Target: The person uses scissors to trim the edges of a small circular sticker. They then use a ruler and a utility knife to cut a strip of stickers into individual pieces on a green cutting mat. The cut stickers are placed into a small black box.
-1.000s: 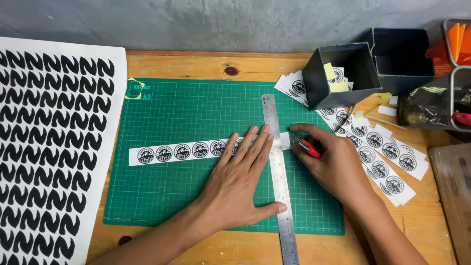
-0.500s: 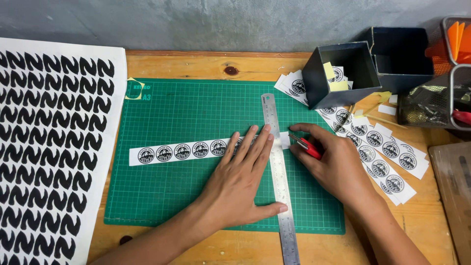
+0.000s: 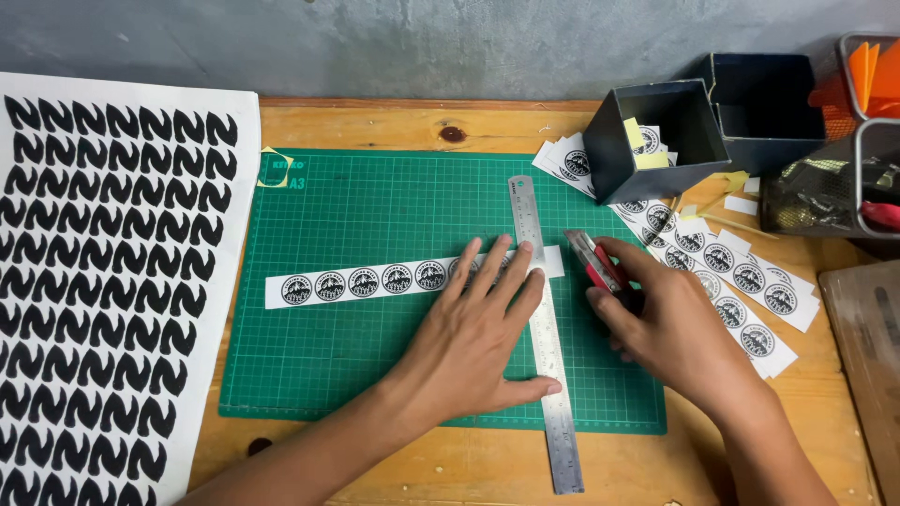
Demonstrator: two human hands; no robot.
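My left hand lies flat, fingers spread, pressing a steel ruler and a white strip of round black stickers onto a green cutting mat. The strip runs left to right and its short right end pokes out past the ruler. My right hand grips a red utility knife, blade tip just right of the ruler near the strip's end.
A large white sheet of black curved shapes covers the left side. Cut sticker strips lie at the right. Two dark open boxes and a wire-mesh basket stand at the back right on the wooden table.
The knife's tip has drawn slightly away from the ruler edge and the strip's end. My left hand stays pressed on the ruler.
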